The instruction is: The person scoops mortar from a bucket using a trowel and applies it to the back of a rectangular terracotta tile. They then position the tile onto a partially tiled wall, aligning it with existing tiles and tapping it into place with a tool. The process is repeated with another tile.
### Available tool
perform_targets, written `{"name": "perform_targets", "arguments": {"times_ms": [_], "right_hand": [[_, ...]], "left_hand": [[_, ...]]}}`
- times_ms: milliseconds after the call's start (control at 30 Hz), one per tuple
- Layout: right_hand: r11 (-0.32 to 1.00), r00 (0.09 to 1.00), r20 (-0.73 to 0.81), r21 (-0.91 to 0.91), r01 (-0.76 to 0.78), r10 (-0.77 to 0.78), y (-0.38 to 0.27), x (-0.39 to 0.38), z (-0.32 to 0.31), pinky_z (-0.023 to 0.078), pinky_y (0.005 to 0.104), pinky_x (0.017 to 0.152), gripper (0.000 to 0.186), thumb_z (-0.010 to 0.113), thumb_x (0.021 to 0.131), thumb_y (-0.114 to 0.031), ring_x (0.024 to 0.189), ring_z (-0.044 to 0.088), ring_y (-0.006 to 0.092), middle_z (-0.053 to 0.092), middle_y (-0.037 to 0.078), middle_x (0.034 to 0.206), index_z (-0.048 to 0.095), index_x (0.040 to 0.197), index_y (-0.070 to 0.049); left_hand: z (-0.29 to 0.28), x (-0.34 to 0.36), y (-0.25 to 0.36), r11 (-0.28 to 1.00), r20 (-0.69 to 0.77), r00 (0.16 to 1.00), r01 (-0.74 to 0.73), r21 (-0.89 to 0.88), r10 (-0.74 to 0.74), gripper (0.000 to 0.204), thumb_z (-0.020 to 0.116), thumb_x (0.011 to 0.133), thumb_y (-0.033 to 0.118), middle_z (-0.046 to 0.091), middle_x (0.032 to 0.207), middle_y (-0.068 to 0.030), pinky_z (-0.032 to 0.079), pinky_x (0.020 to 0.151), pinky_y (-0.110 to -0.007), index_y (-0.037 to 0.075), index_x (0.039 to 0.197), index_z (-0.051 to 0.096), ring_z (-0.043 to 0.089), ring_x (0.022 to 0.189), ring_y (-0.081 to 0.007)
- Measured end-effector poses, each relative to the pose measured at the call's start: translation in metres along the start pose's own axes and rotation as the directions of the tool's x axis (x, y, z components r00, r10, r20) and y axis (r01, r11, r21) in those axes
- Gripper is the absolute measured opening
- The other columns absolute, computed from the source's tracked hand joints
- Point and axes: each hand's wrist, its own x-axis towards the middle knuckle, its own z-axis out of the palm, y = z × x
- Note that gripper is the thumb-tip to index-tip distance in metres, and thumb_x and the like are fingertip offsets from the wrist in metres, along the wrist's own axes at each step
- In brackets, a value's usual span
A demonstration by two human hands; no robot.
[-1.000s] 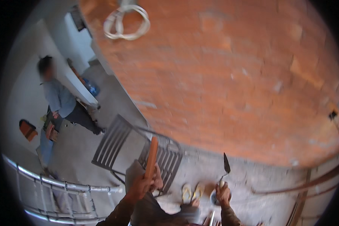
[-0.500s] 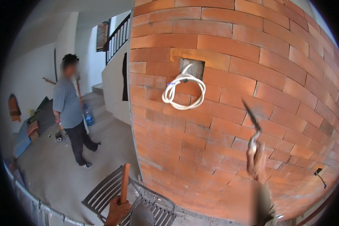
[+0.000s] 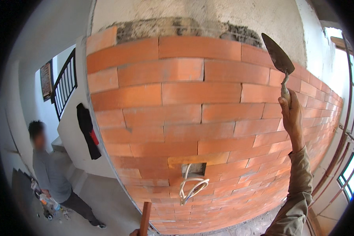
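Note:
My right hand [image 3: 294, 112] is raised in front of the upper right of a brick-tiled wall [image 3: 177, 128]. Its fingers wrap the handle of a pointing trowel [image 3: 278, 54], whose blade points up and left. At the lower edge only a little of my left hand [image 3: 135, 233] shows, closed on a thin reddish-brown brick tile [image 3: 144, 219] held upright. Above the top tile row runs a rough strip of grey mortar [image 3: 242, 33], with bare plaster over it. Thin strings cross this strip.
A coil of white cable [image 3: 193, 189] hangs from a square wall recess [image 3: 198, 170]. To the left stands a person [image 3: 53, 173] in a grey shirt, near stairs with a black railing [image 3: 65, 82]. Pipe-like poles [image 3: 344, 157] rise at the right; a dark garment [image 3: 88, 131] hangs on the white wall.
The view has tilted up, bringing the wall's top tile row and mortar strip into sight. My right hand has risen with the trowel. The metal chair has left the view.

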Motion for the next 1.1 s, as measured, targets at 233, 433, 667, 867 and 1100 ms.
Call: {"name": "perform_targets", "arguments": {"times_ms": [233,433,667,867,1100], "right_hand": [[0.949,0.948,0.190,-0.138,0.283,-0.255,-0.048,0.081,-0.021,0.051,0.0402,0.064,0.040,0.071,0.086,-0.018,0.072,0.066,0.0302,0.067,0.014,0.089,0.056,0.120,-0.002],[0.795,0.834,0.265,-0.263,0.546,-0.484,-0.072,0.112,-0.028,0.052,0.0384,0.060,0.049,0.078,0.077,-0.019,0.067,0.064,0.0267,0.063,0.009,0.083,0.058,0.121,-0.008],[0.767,0.826,0.291,-0.314,0.560,-0.483,-0.042,0.126,-0.030,0.049,0.0383,0.057,0.049,0.078,0.077,-0.021,0.064,0.061,0.0244,0.060,0.006,0.078,0.059,0.121,-0.010],[0.703,0.761,0.317,-0.297,0.647,-0.566,-0.055,0.151,-0.028,0.049,0.0385,0.057,0.046,0.077,0.078,-0.025,0.064,0.061,0.0234,0.058,0.005,0.075,0.062,0.120,-0.012],[0.727,0.749,0.364,-0.227,0.648,-0.554,-0.073,0.155,-0.008,0.052,0.0386,0.060,0.044,0.075,0.081,-0.027,0.069,0.064,0.0242,0.060,0.006,0.078,0.062,0.121,-0.014]], "left_hand": [[-0.013,-0.031,0.090,0.890,0.212,0.915,0.389,-0.237,-0.343,0.005,0.058,0.088,0.007,0.058,0.069,-0.0043,0.041,0.050,-0.031,0.003,0.091,0.059,0.053,0.055,-0.0153],[-0.015,-0.039,0.220,0.964,0.273,0.950,0.201,-0.176,-0.149,0.020,0.071,0.080,0.012,0.057,0.071,-0.0027,0.044,0.054,-0.032,0.001,0.094,0.061,0.052,0.061,-0.0136],[-0.012,-0.038,0.202,0.990,0.190,0.976,0.119,-0.071,-0.104,0.026,0.073,0.077,0.016,0.058,0.075,-0.0006,0.045,0.057,-0.030,0.001,0.096,0.064,0.052,0.065,-0.0119],[-0.013,-0.018,0.147,0.997,0.196,0.978,0.072,-0.028,-0.065,0.026,0.072,0.079,0.019,0.058,0.075,-0.0006,0.045,0.057,-0.031,0.001,0.096,0.065,0.052,0.063,-0.0124],[-0.002,-0.024,0.165,0.998,0.179,0.983,0.048,-0.038,-0.040,0.024,0.072,0.080,0.017,0.060,0.075,-0.0016,0.046,0.057,-0.031,0.002,0.098,0.065,0.054,0.063,-0.0143]]}}
